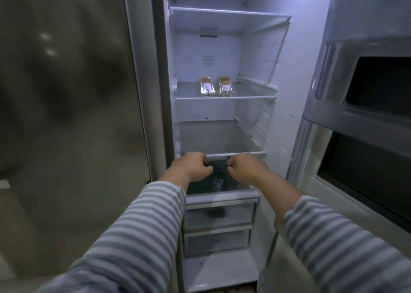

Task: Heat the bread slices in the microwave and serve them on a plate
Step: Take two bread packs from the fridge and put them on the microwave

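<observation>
Open refrigerator compartment seen from the head camera, the door swung out to the right. Two clear packs of bread slices, the left pack and the right pack, lie side by side on a glass shelf at mid-height, toward the far middle of that shelf; this is the task's material, and neither hand touches it. The shelf above and the shelf below carry nothing visible.

Both striped-sleeved arms reach in low, well beneath the bread. The left hand and the right hand are curled into loose fists close together just under the front edge of the lower shelf, each pinching at a dark, soft-looking item that sits in the space above the top drawer. The fingertips are turned away from the camera, so how firmly each hand has hold of the dark item cannot be told; the curled fingers suggest a two-handed pinch, probably to open or spread it. What the item is cannot be made out.

A second drawer lies beneath the first. No microwave or plate is in view. Judged from the layout, the task is at its start: the bread has yet to be taken out.
</observation>
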